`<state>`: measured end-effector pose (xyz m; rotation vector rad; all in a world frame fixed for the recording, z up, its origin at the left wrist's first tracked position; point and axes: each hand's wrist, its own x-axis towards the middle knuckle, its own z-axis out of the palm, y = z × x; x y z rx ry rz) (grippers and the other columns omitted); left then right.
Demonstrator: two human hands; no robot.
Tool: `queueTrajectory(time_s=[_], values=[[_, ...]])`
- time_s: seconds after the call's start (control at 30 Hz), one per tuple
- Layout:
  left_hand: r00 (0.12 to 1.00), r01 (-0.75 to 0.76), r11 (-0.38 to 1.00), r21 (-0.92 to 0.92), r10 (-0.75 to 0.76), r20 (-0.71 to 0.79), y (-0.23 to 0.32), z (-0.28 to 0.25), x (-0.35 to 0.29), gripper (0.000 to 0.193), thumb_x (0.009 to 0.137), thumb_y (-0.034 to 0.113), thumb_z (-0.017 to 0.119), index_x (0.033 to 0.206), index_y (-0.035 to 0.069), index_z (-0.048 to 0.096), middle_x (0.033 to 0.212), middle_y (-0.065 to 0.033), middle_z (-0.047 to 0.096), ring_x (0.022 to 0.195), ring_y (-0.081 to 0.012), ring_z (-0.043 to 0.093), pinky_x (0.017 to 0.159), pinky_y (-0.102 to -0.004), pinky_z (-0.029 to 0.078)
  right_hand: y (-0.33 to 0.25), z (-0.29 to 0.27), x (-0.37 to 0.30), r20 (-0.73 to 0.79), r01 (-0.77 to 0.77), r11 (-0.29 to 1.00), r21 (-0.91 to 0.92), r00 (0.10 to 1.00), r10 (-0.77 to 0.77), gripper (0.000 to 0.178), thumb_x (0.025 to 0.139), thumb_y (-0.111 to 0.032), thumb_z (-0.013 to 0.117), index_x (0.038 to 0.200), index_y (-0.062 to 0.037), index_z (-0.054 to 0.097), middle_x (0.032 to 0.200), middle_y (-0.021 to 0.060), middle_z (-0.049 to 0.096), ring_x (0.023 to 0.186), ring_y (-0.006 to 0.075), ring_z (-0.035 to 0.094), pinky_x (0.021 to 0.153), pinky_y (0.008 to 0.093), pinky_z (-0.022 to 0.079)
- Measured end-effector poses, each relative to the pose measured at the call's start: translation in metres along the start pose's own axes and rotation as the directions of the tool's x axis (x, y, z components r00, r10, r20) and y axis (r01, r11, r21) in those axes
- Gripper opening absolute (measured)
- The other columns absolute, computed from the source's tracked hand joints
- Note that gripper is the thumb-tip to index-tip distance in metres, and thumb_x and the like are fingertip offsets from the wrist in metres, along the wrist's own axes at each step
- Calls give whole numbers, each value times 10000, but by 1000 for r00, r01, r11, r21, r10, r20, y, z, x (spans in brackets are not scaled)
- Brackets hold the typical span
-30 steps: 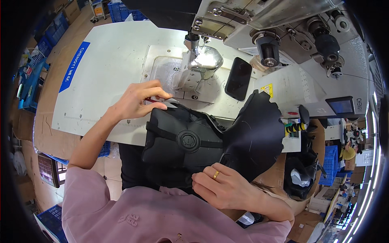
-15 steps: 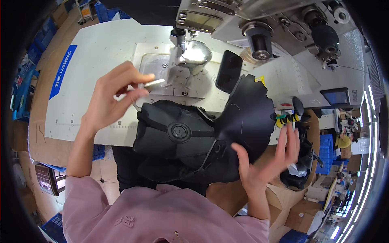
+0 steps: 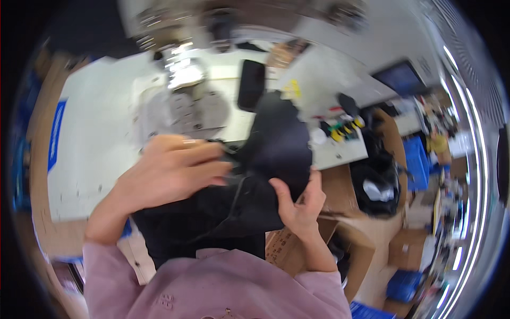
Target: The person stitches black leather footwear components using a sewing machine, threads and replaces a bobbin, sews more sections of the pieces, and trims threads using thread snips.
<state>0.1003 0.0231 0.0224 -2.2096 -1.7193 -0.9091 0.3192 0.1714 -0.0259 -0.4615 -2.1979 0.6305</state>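
Observation:
A black sewn bag lies over my lap and the front edge of the sewing table, its smooth dark panel standing up on the right. My right hand grips that panel's lower right edge, thumb on the front and fingers at the far side. Over the bag's left part is my left hand, blurred, its fingers curled toward the bag's middle. A small silvery glint shows at its index finger. What lies inside those fingers is hidden.
Beyond the bag stands a sewing machine on a white table. A black phone lies to its right. Farther right are yellow-and-black small tools, a cardboard box with black pieces, and a blue crate.
My view has swung right. My left hand has come down from beside the machine onto the bag; the slim metal tool it held no longer shows clearly. My right hand has closed on the panel edge.

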Motion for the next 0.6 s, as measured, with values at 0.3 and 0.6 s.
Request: queueTrajectory(time_s=[0.3,0.6], values=[[581,812,581,61,-791,-191,-83,-20,-169,254,944,80,506,1161,40,630,976,-66,585,880,-161,569,782,-264,440,-1,-179,14,-674,-212,795,-569,674,-302,206,770,30,713,955,16,625,870,96,652,806,199,617,765,291,476],[753,622,457,636,-571,-326,-121,14,-245,394,973,255,468,1348,146,521,1408,-82,477,1353,-281,367,1134,-433,189,260,-248,55,-81,-48,240,-970,988,-129,238,768,-22,598,960,-161,627,1009,-30,640,1256,147,474,1091,616,127]])
